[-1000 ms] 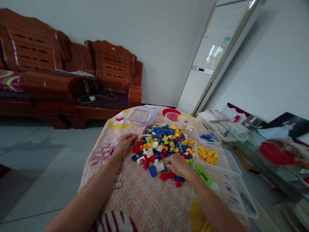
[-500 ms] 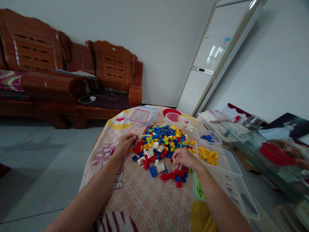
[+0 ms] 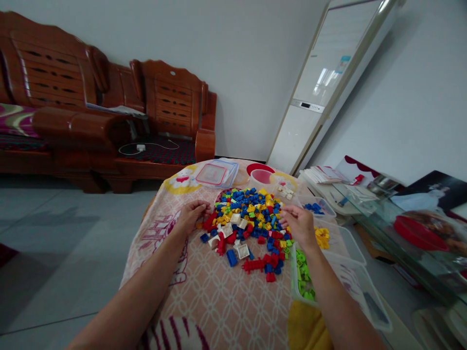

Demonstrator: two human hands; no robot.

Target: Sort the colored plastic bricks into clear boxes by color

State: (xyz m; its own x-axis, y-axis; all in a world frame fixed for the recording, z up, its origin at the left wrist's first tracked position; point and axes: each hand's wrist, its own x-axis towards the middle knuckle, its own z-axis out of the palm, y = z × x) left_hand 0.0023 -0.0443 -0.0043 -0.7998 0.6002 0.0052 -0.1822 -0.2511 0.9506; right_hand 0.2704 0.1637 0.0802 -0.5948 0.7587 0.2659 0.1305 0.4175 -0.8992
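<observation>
A heap of small plastic building bricks (image 3: 251, 206) in blue, yellow, red, white and green lies on the patterned tablecloth (image 3: 226, 306). At the heap's left edge rests my left hand (image 3: 191, 217), beside some red bricks (image 3: 209, 222). Its fingers are curled together, and whatever they may hold is hidden. My right hand (image 3: 299, 224) hovers over the heap's right edge, fingers loosely stretched and apart, with no brick visible in them. Partly behind that hand is a clear box with yellow bricks (image 3: 322, 238). Nearer, green bricks (image 3: 303, 274) fill part of another clear box beside my right forearm.
A small clear box holds blue bricks (image 3: 314, 208); white bricks (image 3: 285, 192) sit farther back. Container lids (image 3: 215, 174) and a round pink-lined tub (image 3: 261, 177) stand at the far edge. A glass-topped table (image 3: 394, 228) borders the right side; a wooden sofa (image 3: 171, 107) stands behind.
My right hand has moved up and right, away from the red and blue bricks at the front of the heap, and its fingers have loosened. My left hand has stayed put.
</observation>
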